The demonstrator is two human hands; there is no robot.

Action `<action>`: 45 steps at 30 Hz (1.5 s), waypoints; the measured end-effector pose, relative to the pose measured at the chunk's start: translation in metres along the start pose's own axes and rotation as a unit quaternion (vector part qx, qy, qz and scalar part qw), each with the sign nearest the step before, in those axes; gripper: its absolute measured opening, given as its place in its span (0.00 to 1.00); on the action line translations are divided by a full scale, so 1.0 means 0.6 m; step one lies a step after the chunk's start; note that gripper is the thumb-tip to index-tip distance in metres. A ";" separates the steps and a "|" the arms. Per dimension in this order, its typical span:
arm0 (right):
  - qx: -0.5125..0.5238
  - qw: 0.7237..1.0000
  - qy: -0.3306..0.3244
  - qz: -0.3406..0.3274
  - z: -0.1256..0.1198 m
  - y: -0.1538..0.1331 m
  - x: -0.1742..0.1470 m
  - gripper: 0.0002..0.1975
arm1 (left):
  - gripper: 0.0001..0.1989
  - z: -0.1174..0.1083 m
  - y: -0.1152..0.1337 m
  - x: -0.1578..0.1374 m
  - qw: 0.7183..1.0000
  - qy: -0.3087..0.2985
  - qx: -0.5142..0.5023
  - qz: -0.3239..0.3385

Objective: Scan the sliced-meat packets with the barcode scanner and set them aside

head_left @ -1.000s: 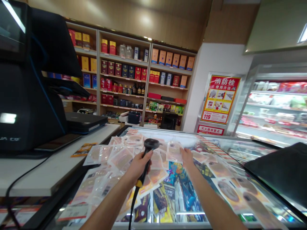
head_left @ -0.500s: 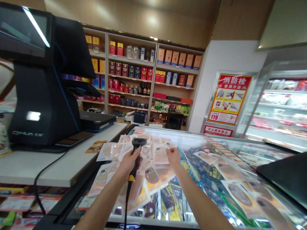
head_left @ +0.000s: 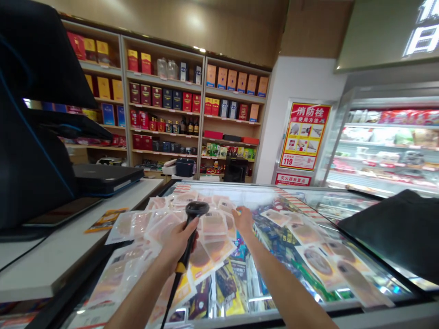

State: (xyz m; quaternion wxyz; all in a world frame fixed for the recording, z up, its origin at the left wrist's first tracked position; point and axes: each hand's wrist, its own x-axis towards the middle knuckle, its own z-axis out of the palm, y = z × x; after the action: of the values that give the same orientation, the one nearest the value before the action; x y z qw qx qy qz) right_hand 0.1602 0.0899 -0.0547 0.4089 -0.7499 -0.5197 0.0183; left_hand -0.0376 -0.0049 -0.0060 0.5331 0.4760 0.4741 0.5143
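Observation:
My left hand (head_left: 179, 241) is closed round the handle of a black handheld barcode scanner (head_left: 196, 209), its head pointing away from me. A cable runs down from the scanner's yellow-banded end. Under and beyond the scanner, flat clear plastic packets (head_left: 212, 225) with round, pale brown contents lie overlapping on the freezer's glass top. At the right edge of this pile my right hand (head_left: 244, 221) has its thumb and fingers pinched at the corner of a packet (head_left: 227, 208); the fingertips partly hide that corner.
The glass-topped freezer (head_left: 240, 194) has bagged goods inside. More flat packets (head_left: 317, 261) lie on its right side, near a dark panel (head_left: 398, 233). At left, a white counter (head_left: 56, 260) holds a black till (head_left: 30, 151) and an orange sachet (head_left: 107, 220). Shelves of boxes stand behind.
The view has turned to the right and the till has slid leftward. The packet that my right hand pinched now lies on the pile; that hand is farther back at its edge. My left hand keeps the scanner.

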 end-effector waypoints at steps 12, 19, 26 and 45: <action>-0.261 0.961 -0.062 -0.064 -0.102 0.226 0.081 0.16 | 0.16 0.097 -0.012 0.001 0.994 -0.111 0.021 0.004; -0.316 0.938 -0.122 -0.078 -0.116 0.200 0.056 0.15 | 0.16 0.124 -0.028 0.014 0.990 -0.137 0.004 -0.018; -0.294 0.944 -0.153 0.002 -0.140 0.180 0.068 0.18 | 0.17 0.137 -0.033 0.010 0.988 -0.151 -0.016 -0.029; 0.382 0.922 -0.013 0.058 -0.108 0.191 0.068 0.16 | 0.17 0.138 -0.019 -0.016 0.977 -0.210 -0.042 -0.017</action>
State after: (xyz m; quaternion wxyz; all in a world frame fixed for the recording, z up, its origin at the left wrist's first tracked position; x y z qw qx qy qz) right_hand 0.2959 0.0692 -0.0676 0.6554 -0.5654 -0.4346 0.2489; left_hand 0.0457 -0.0163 -0.0091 0.6492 0.5420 0.3376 0.4132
